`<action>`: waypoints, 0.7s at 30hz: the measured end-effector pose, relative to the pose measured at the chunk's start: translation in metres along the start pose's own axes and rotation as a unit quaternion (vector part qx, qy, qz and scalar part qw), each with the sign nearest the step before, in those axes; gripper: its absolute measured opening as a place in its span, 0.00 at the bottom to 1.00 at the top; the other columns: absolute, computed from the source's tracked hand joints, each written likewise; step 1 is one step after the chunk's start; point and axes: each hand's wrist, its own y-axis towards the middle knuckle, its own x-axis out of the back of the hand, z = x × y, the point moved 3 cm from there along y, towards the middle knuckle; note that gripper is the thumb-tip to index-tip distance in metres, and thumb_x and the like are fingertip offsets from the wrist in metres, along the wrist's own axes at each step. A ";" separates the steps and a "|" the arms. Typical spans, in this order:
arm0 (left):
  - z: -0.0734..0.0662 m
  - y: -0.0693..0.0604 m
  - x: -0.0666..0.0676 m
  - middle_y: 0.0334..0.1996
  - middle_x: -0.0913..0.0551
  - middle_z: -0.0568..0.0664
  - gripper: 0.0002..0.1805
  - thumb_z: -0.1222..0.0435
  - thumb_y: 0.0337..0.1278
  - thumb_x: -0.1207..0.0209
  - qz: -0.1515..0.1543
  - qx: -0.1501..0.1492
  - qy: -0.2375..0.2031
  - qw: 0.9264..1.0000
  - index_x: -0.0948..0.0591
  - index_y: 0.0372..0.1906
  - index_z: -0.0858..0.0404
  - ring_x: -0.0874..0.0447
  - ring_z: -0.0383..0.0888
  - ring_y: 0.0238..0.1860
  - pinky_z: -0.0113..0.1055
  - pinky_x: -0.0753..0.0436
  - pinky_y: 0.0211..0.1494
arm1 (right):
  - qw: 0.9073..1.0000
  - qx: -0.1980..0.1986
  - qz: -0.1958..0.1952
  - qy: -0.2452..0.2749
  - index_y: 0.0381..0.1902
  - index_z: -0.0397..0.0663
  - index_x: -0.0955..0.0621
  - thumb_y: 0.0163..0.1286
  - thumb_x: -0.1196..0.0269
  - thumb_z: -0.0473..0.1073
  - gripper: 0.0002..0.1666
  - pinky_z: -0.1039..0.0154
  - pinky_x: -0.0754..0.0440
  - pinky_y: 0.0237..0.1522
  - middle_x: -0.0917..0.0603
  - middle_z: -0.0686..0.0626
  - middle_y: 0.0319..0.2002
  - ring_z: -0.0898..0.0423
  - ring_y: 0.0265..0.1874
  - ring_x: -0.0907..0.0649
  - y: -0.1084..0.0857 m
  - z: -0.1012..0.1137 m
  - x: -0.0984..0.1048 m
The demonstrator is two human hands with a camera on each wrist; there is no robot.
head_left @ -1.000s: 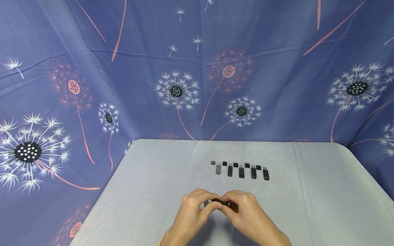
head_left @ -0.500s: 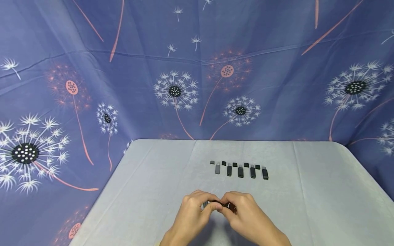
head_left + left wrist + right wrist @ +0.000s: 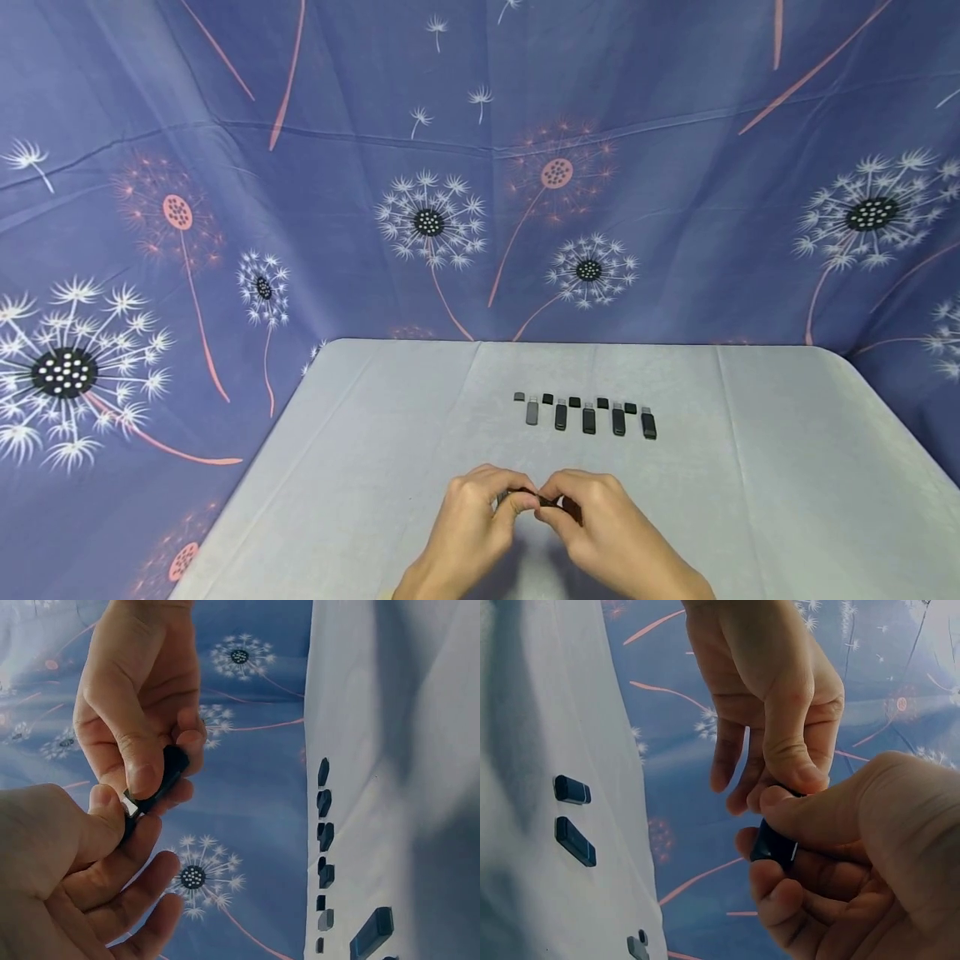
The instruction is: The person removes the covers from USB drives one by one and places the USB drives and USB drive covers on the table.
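Note:
Both hands meet at a dark USB stick (image 3: 166, 780) held above the front of the table. My right hand (image 3: 600, 512) grips its body between thumb and fingers. My left hand (image 3: 471, 517) pinches the other end, where a short piece of silver metal connector (image 3: 131, 805) shows between the two hands. Fingers cover most of that end, so I cannot tell whether a cap sits on it. In the left wrist view, the left hand's other fingers (image 3: 139, 900) are spread loosely.
Farther back on the pale table (image 3: 390, 417) lie several USB sticks (image 3: 588, 419) in a row, metal ends bare, with small caps (image 3: 574, 402) beside them. More dark sticks (image 3: 576, 841) lie on the table in the right wrist view. A patterned blue cloth (image 3: 480, 208) hangs behind.
Both hands stay in nearly the same place, still holding the USB stick. Their fingertips have shifted slightly, and a little less of the dark stick shows between them in the head view.

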 end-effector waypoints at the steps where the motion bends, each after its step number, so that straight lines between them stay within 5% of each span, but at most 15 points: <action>1: 0.000 0.000 0.001 0.30 0.10 0.38 0.04 0.60 0.59 0.31 -0.001 -0.002 0.003 1.000 0.11 0.32 0.56 0.15 0.30 0.35 0.19 0.20 0.39 | 1.000 -0.002 0.000 0.000 0.32 0.60 0.15 0.65 0.29 0.33 0.13 0.74 0.26 0.21 0.19 0.67 0.27 0.74 0.21 0.28 0.000 0.000 0.000; 12: -0.002 0.003 0.004 0.32 0.11 0.38 0.05 0.59 0.60 0.32 0.006 0.007 0.009 1.000 0.11 0.35 0.57 0.16 0.31 0.36 0.24 0.18 0.38 | 1.000 -0.010 -0.018 -0.014 0.30 0.60 0.15 0.62 0.27 0.33 0.13 0.73 0.26 0.21 0.21 0.68 0.26 0.74 0.21 0.28 0.001 0.000 0.002; 21: -0.001 0.003 0.006 0.34 0.11 0.39 0.07 0.59 0.59 0.31 -0.008 -0.008 0.008 1.000 0.10 0.38 0.57 0.15 0.31 0.37 0.19 0.20 0.41 | 1.000 -0.017 -0.010 -0.011 0.30 0.59 0.15 0.64 0.27 0.34 0.11 0.73 0.26 0.21 0.20 0.67 0.27 0.74 0.21 0.28 0.001 -0.001 0.003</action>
